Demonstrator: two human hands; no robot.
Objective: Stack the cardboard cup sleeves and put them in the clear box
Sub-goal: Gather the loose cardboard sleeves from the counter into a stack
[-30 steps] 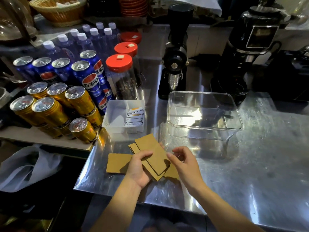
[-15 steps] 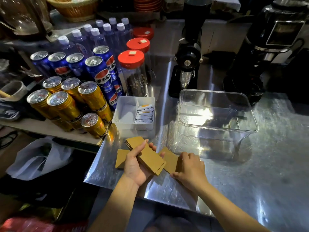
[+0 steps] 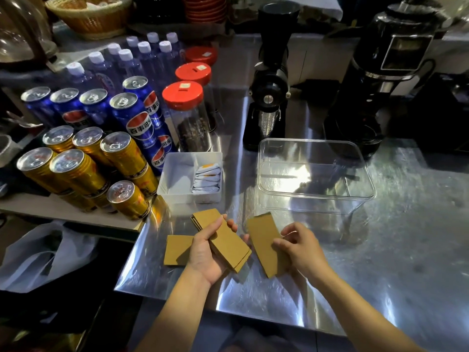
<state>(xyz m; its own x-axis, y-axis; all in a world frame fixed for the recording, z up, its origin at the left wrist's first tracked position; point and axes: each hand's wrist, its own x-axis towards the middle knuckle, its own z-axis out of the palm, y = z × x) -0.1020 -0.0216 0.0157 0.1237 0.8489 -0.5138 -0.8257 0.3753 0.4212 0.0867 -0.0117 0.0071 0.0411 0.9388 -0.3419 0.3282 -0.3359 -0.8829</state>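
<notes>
- Your left hand point(image 3: 205, 252) has its grip wrapped around a stack of cardboard sleeves point(image 3: 223, 241).
- Your right hand point(image 3: 300, 247) pinches a single sleeve point(image 3: 262, 240) just beside it.
- One more sleeve point(image 3: 176, 250) lies on the steel tabletop point(image 3: 406, 250).
- Behind them the clear box point(image 3: 314, 176) stands open-topped.

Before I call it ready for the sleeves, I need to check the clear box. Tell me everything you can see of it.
The clear box is a see-through, rounded-corner rectangular tub, plastic by its look, standing upright and open-topped on the steel counter. Nothing shows inside; only glare and the dark machines behind show through its walls. It sits right of the white tray, beyond both hands. Neither hand touches it, and no sleeve is in it yet.
</notes>
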